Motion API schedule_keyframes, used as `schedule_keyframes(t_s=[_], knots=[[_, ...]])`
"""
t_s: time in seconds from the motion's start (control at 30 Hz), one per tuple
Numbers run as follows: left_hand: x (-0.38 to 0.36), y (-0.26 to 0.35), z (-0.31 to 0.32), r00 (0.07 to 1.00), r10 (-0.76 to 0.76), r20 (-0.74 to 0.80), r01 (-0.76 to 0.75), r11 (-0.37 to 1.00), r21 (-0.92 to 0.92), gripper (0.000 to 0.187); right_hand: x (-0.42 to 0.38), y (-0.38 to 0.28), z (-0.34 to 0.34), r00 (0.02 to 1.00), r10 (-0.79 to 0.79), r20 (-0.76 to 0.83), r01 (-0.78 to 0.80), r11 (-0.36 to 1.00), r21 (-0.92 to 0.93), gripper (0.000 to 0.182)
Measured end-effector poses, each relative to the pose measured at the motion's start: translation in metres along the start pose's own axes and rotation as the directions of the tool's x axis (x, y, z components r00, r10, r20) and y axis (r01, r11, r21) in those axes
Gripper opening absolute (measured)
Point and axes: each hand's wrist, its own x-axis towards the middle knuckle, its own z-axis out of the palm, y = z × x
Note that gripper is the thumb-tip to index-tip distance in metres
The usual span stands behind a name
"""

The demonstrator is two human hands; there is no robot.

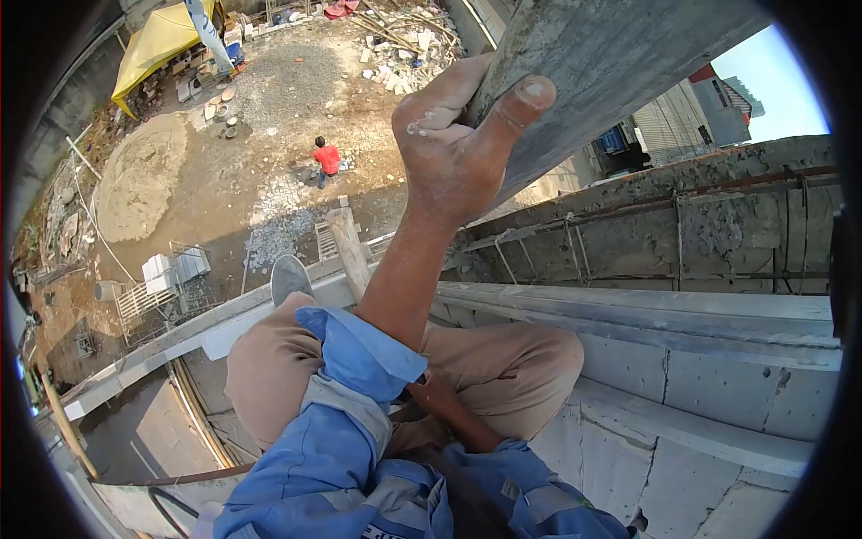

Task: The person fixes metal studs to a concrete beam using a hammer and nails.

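My left hand (458, 135) grips the edge of a wide grey concrete-looking column (597, 76) that rises past the top of the head view. The thumb lies along its near face, and the other fingers curl behind the edge, mostly hidden. Pale dust marks the knuckles and thumb. Below, my right hand (429, 388) rests low between my bent legs, by the trouser cloth. The left forearm and its blue sleeve (359, 350) cover much of that hand, so its fingers do not show.
I sit high on a pale block wall (700, 382) beside a long metal channel (646, 314) and a rebar-lined concrete beam (718, 225). A wooden post (348, 247) stands near my shoe (289, 277). Far below are a person in red (327, 160), a sand pile (142, 180) and a yellow canopy (162, 49).
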Motion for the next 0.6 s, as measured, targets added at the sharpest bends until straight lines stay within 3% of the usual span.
schedule_keyframes(t_s=[0.33,0.4,0.5,0.6], knots=[[0.001,0.002,0.011,0.999,-0.034,0.018,0.035,0.998,-0.044,0.045,0.024,0.034,0.013,0.998,0.040,0.054,-0.046,0.992,0.118,0.048],[0.001,0.007,0.013,1.000,-0.028,-0.009,0.027,0.997,-0.071,0.044,0.032,0.053,0.023,0.997,-0.061,-0.054,0.062,0.998,0.006,0.048],[-0.001,0.010,0.013,1.000,-0.012,-0.023,0.011,1.000,-0.011,0.042,0.033,0.055,0.022,0.988,-0.156,-0.014,0.156,0.988,0.002,0.048],[-0.002,0.011,0.007,1.000,-0.011,-0.015,0.011,1.000,-0.024,0.041,0.024,0.031,0.011,0.996,-0.082,-0.020,0.082,0.996,0.036,0.047]])
